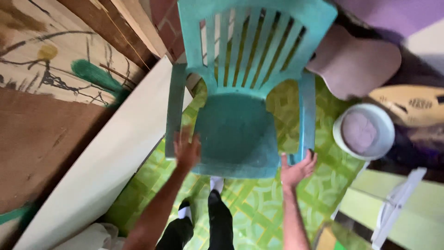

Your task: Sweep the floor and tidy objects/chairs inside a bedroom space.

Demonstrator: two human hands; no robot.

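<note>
A: What are the hands on?

B: A turquoise plastic armchair (240,125) with a slatted back, standing on green patterned floor tiles (259,208) right in front of the person. The left hand (186,150) is at the front of the chair's left armrest, by the seat corner, fingers spread and open. It seems to be touching the armrest end, but the frame is motion-blurred there, so I can't tell whether it grips.

A: And the other one?

B: The right hand (296,169) is at the front end of the right armrest, just below it, fingers curled up around the armrest's tip. It looks like a loose hold rather than a tight fist.

A: Where is the chair relative to everything else?

B: Its back faces away from the person, toward a brick wall. On its left a long pale board (115,153) leans or lies diagonally, almost touching the left armrest, with brown plywood sheets (41,139) beyond, one daubed with green and yellow paint. On the right, near the armrest but apart from it, sits a white bucket (364,132) with greyish-purple content.

A: Anything lower down?

B: The person's dark trouser legs (217,222) and white socks, just in front of the seat edge.
</note>
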